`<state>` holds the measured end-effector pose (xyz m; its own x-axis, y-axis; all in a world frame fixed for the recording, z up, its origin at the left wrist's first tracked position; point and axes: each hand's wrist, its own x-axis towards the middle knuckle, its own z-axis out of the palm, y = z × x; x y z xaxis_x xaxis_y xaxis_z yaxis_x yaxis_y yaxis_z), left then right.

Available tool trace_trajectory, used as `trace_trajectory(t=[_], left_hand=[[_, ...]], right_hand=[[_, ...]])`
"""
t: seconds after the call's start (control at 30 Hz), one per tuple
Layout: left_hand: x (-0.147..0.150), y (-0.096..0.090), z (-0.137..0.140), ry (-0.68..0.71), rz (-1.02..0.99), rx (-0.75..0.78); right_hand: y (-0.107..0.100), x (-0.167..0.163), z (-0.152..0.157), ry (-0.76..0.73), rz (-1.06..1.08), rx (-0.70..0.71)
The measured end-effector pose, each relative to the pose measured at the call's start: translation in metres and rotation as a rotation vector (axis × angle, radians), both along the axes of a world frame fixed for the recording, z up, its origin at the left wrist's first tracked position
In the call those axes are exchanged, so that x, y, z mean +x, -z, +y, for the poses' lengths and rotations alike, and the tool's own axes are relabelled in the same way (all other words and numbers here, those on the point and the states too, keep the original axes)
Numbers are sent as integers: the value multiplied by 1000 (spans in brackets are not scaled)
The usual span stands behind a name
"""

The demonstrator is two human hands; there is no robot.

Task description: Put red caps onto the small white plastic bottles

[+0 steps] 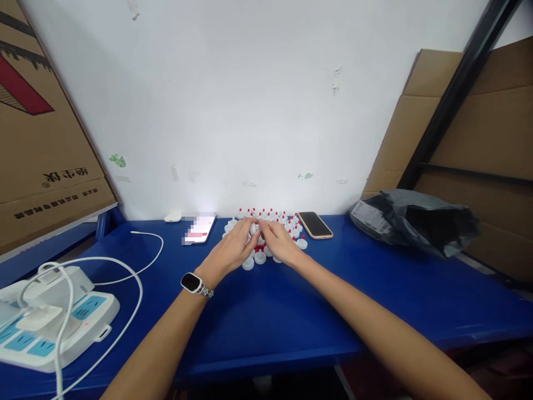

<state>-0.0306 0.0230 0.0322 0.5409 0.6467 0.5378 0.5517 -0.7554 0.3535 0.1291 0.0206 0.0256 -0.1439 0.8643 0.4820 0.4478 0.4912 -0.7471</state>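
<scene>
A cluster of white nozzle caps (260, 256) with small red tips lies on the blue table (266, 316) near the wall. Over the middle of the cluster, my left hand (238, 244) curls its thumb and fingers around a white cap (254, 228). Close against it, the bent fingers of my right hand (277, 239) meet the left fingertips at that cap. What the right fingertips pinch is hidden. Red tips show just below my hands. A wristband (192, 282) sits on my left wrist.
A phone (204, 228) and a white case (172, 216) lie left of the caps, another phone (315, 225) right. A grey plastic bag (416, 222) rests farther right. A power strip (100, 311) with white cables occupies the left front. Cardboard (54, 128) leans at left.
</scene>
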Motion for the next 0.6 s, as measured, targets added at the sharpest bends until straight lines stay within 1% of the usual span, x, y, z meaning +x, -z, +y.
trace_trajectory(t=[0.1, 0.23, 0.33, 0.4, 0.47, 0.53, 0.57, 0.6], left_hand=[[5, -2, 1, -47, -51, -47], [13, -5, 0, -85, -197, -129], [20, -8, -5, -163, -222, -59], [20, -12, -7, -238, -181, 20], [15, -14, -5, -327, -149, 65], [4, -16, -1, -412, -157, 58], [-2, -16, 2, -430, -172, 37], [-7, -16, 5, -415, -188, 22]], right_hand=[[0, -10, -1, 68, 109, -2], [-5, -20, -3, 223, 32, 94], [-7, -20, -1, 286, -42, 196], [-8, -17, 2, 307, -79, 257], [-8, -14, 4, 344, -100, 316], [-9, -10, 4, 385, -106, 346], [-9, -9, 4, 398, -119, 340], [-9, -9, 4, 397, -150, 320]])
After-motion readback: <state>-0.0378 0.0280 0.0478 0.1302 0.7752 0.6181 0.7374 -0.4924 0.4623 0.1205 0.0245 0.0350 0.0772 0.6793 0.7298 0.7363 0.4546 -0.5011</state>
